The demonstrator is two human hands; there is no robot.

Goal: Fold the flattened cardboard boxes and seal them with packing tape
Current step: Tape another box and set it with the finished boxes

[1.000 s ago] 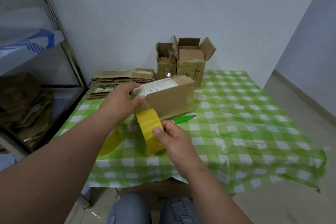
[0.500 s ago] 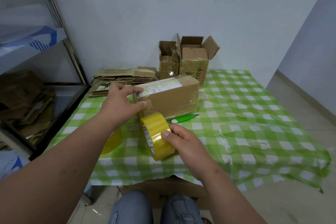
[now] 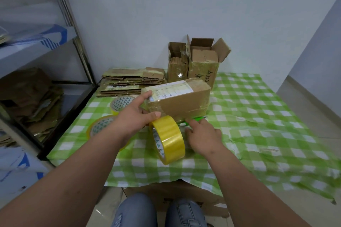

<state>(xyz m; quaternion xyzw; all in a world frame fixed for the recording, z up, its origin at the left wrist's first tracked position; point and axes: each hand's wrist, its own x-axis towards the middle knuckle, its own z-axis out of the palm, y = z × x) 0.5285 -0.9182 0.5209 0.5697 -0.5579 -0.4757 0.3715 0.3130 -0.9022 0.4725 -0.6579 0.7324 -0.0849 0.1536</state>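
A closed cardboard box (image 3: 184, 101) with a white label lies on the green checked tablecloth (image 3: 258, 127). My left hand (image 3: 134, 118) holds its left end, index finger on top and thumb against the front lower edge. A yellow packing tape roll (image 3: 168, 139) stands on edge just in front of the box, beside my left thumb. To the right of the roll, my right hand (image 3: 203, 137) has its fingers stretched out and holds nothing. Its fingertips are at a green utility knife (image 3: 195, 119) lying along the box's front edge.
Two more tape rolls (image 3: 121, 104) (image 3: 101, 127) lie left of the box. Flattened cardboard boxes (image 3: 129, 83) are stacked at the back left. Two open boxes (image 3: 203, 62) stand against the wall. A metal shelf (image 3: 55, 61) with more cardboard stands on the left.
My right hand has let go of the tape roll and moved right to the green knife. The roll now stands by itself on the table. My left hand stays on the box.
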